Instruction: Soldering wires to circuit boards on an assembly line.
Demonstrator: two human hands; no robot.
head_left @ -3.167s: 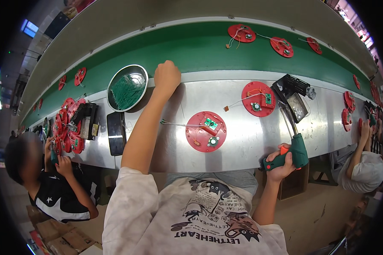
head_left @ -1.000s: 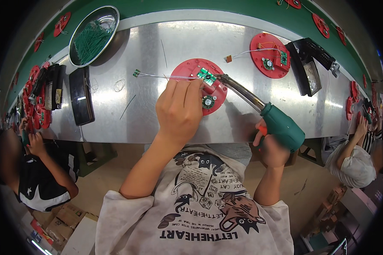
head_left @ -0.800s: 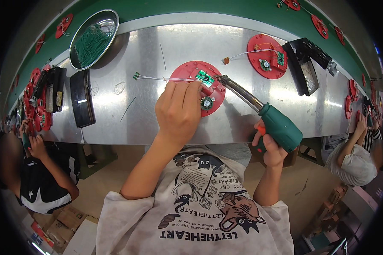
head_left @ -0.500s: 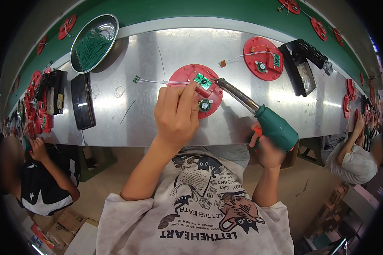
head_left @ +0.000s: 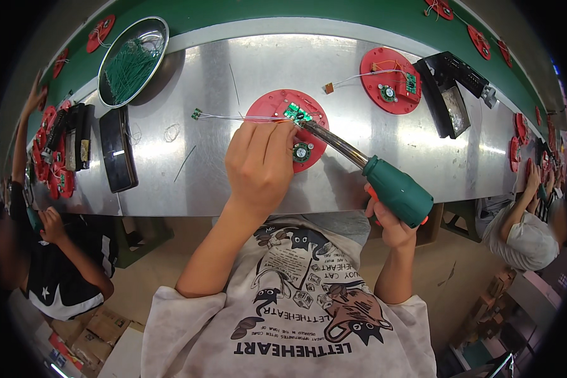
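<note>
In front of me lies a round red plastic disc (head_left: 268,107) carrying a green circuit board (head_left: 294,111) and a small round speaker (head_left: 302,152). My left hand (head_left: 258,160) rests over the disc's left part, its fingers pinched at the board's lower edge on a thin wire; the fingertips partly hide the grip. White wires (head_left: 233,117) stretch left from there to a tiny green board (head_left: 196,114). My right hand (head_left: 394,227) is wrapped round the handle of a green soldering gun (head_left: 398,191) with an orange trigger. Its metal tip touches or nearly touches the circuit board beside my left fingertips.
A second red disc (head_left: 384,101) with wires lies right, beside a black soldering stand (head_left: 444,104). At left are a metal bowl (head_left: 101,79) of green wires and a dark phone-like slab (head_left: 117,150). Co-workers sit on both sides of the metal table (head_left: 220,195).
The soldering gun has moved left and slightly down, its tip now at the board next to my left fingertips. A co-worker's arm at left now reaches up.
</note>
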